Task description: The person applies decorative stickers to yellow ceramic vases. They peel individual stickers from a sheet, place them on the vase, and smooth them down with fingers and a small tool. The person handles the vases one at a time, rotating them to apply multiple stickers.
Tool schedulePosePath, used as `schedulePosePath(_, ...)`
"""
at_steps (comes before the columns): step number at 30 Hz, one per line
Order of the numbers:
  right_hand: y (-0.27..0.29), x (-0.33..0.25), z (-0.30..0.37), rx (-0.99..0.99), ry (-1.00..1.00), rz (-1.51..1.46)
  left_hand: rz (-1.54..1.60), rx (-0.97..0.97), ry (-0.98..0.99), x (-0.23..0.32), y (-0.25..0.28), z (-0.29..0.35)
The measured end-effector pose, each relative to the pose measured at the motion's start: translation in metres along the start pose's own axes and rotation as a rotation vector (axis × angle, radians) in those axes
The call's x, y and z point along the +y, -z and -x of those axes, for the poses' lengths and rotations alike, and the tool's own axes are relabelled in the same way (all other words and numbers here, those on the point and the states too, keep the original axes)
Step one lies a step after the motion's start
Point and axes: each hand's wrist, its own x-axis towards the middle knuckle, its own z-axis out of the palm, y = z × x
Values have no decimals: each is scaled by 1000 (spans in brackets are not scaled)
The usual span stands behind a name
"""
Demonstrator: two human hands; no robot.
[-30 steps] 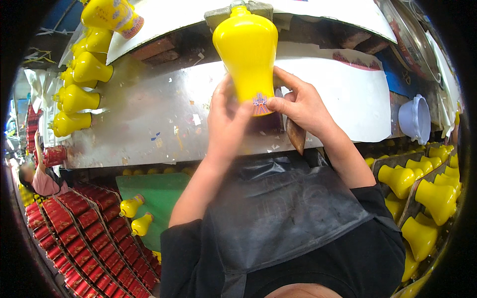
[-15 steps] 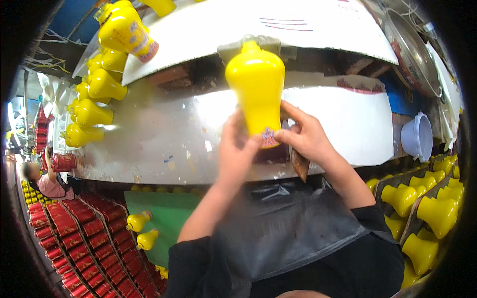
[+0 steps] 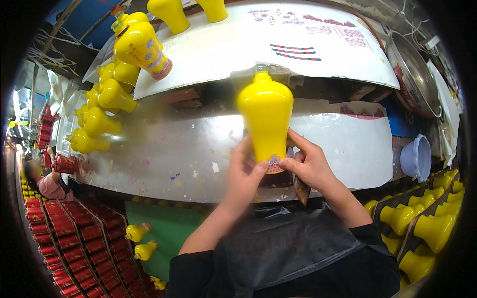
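A glossy yellow bottle (image 3: 266,109) lies with its clear neck pointing away from me and its wide shoulder at the far end. My left hand (image 3: 243,166) grips its narrow base from the left, thumb on top. From the other side my right hand (image 3: 310,161) holds the base too, its thumb pressed beside a small patterned decal (image 3: 274,163). The fingers beneath the bottle are partly hidden. Behind the neck is a grey cloth (image 3: 282,75). A brown pointed piece (image 3: 301,191), perhaps wood, shows under my right hand.
Printed decals and dark strips (image 3: 295,52) lie on a white board (image 3: 218,49). A decorated yellow bottle (image 3: 141,44) and several plain ones stand left. A purple bucket (image 3: 417,156), metal basin (image 3: 415,74) and racked yellow bottles (image 3: 437,226) are right. Red boxes (image 3: 84,238) and a person (image 3: 49,184) are left.
The whole view has shifted, so the table and bottle appear lower in the picture. Both hands keep their hold on the bottle's base, with little change in grip.
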Motion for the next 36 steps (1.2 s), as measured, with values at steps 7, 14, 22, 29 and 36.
schedulePosePath(7,-1,-1,2,36,68,93,19,-7,17,3,0,1)
schedulePosePath(14,1,4,-1,-1,20,18,-45,13,-30,4,0,0)
schedulePosePath(22,2,15,-6,-55,-10,-173,-281,80,-123,4,0,0)
schedulePosePath(29,4,13,-10,-38,133,-165,-139,78,-90,2,4,-1)
schedulePosePath(36,3,11,-4,-63,54,-111,-79,18,16,1,6,3)
